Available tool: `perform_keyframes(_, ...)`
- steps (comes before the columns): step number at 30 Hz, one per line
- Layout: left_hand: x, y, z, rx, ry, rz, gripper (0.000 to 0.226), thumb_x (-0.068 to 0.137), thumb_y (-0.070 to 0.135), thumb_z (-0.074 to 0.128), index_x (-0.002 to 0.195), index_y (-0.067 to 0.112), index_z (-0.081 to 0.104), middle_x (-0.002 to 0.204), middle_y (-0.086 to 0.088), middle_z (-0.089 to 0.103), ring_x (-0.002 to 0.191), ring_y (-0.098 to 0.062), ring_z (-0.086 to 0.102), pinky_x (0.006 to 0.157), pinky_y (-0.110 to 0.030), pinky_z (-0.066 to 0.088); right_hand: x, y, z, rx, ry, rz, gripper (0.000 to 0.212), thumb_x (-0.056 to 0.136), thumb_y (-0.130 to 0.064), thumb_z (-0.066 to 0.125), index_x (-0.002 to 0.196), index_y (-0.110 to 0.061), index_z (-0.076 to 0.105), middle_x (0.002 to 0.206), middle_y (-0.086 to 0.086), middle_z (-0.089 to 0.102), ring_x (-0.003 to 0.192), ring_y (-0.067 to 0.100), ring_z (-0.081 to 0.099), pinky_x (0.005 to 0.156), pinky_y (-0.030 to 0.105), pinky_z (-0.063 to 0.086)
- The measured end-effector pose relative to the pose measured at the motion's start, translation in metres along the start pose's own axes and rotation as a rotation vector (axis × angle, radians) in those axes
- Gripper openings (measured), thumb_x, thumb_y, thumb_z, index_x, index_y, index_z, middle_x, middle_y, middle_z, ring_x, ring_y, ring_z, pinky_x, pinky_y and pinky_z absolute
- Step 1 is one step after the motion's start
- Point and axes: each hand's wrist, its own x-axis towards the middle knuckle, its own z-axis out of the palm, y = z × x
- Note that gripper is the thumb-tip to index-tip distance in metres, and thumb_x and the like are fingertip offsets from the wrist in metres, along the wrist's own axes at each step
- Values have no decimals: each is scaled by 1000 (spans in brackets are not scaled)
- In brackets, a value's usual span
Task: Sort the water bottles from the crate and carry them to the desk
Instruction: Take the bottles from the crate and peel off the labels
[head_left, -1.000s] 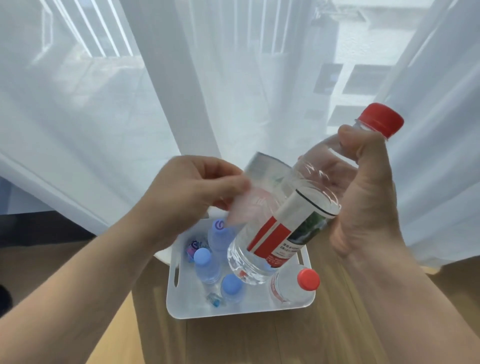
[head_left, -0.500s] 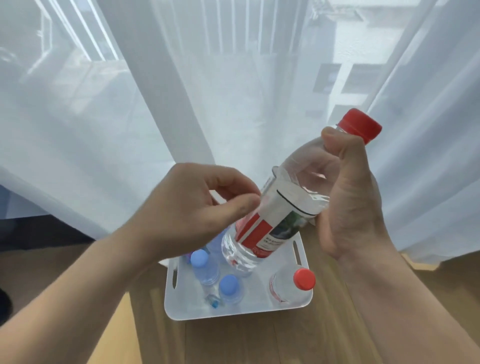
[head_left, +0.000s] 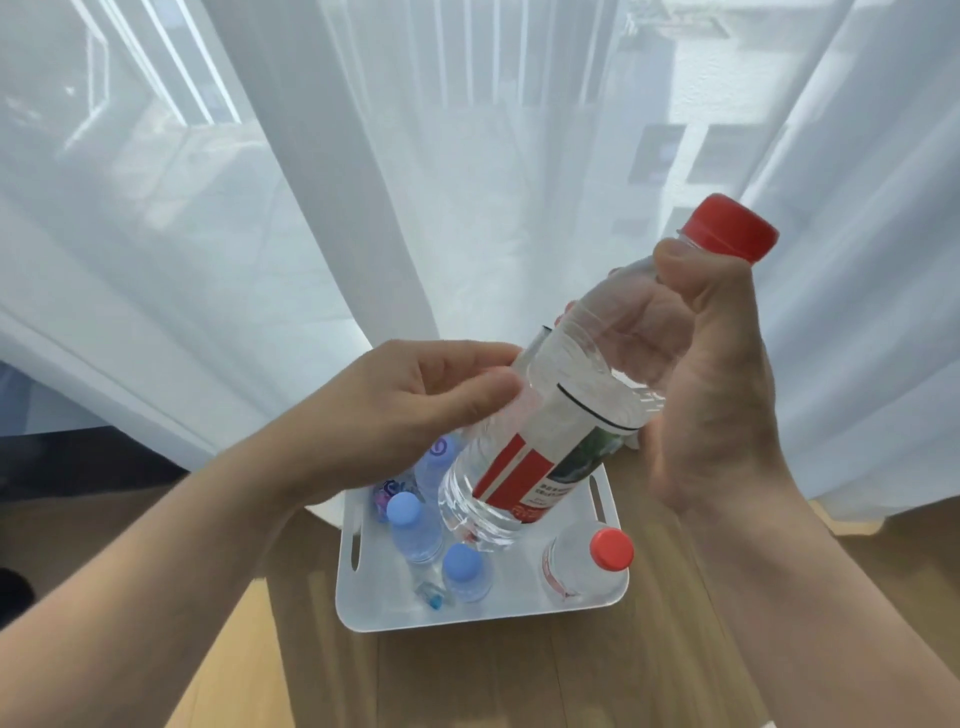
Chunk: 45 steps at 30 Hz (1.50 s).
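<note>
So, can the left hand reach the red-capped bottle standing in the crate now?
Probably not directly. The left hand touches the held bottle, whose base hangs over the crate; the standing red-capped bottle is in the far right corner.

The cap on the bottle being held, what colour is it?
Red cap, clearest in the head view.

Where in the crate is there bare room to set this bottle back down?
The widest bare patch in the crate lies between the blue-capped bottle and the red-capped bottle, along the near wall. The left and far-left side is crowded with blue-capped bottles.
</note>
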Motion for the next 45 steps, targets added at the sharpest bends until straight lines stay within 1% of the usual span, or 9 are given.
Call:
perform_keyframes(3,4,-9,3,43,78,-28,61,75,57,45,135,45,40,121,27,57,106,10,55,97,-19,42,-1,-1,2,45,-47,-6,25,65,-44,55,63,-20,60,62,1,65,73,23,63,75,43,47)
perform_keyframes(8,3,-7,8,556,615,484,25,80,14,61,104,21,67,89,3,63,74,-6,51,61,-21,44,-1,0,5,39,-67,3,32,58,-49,56,70,-20,62,71,3,60,77,23,58,78,43,46)
perform_keyframes(11,-1,3,5,160,354,345,13,68,29,58,78,26,67,72,4,68,68,-8,62,61,-27,53,-1,-1,6,43,-43,-8,25,58,-48,57,63,-25,63,67,1,62,77,23,59,83,50,47)
perform_keyframes(19,5,-5,4,-199,-288,0,51,68,31,63,119,22,62,115,5,70,108,-14,66,97,-36,49,-10,-5,6,-131,-93,-92,35,68,-48,55,58,-15,63,63,6,63,68,26,63,67,44,50)
perform_keyframes(23,3,-1,10,-160,-86,83,46,68,30,67,115,30,64,109,14,72,100,-4,68,88,-24,54,-6,-1,4,-190,-42,-57,56,75,-53,52,74,2,63,67,15,68,64,20,65,64,37,49)
perform_keyframes(28,-6,1,19,188,300,323,38,67,50,70,99,30,73,93,22,72,86,3,65,65,-7,51,5,2,-5,-101,129,0,42,75,-57,57,64,-17,62,67,6,71,70,26,70,84,52,53)
perform_keyframes(34,-3,2,34,182,504,340,10,76,15,72,80,24,74,67,14,71,70,-1,64,63,-6,48,7,2,-7,-69,166,52,46,71,-62,59,65,-17,64,67,6,73,76,29,72,89,55,50)
perform_keyframes(42,-15,15,2,60,-116,53,12,61,17,69,63,28,73,61,-6,70,57,-8,61,60,-15,46,3,0,-5,-137,199,-44,58,81,-57,56,95,-1,65,85,6,74,81,12,72,89,36,54)
perform_keyframes(45,-12,-4,-25,266,-7,-124,13,67,9,72,61,21,71,58,3,70,49,3,57,52,-3,41,3,-1,-6,-240,236,-106,68,74,-64,56,102,-2,60,93,7,72,85,14,69,81,27,52)
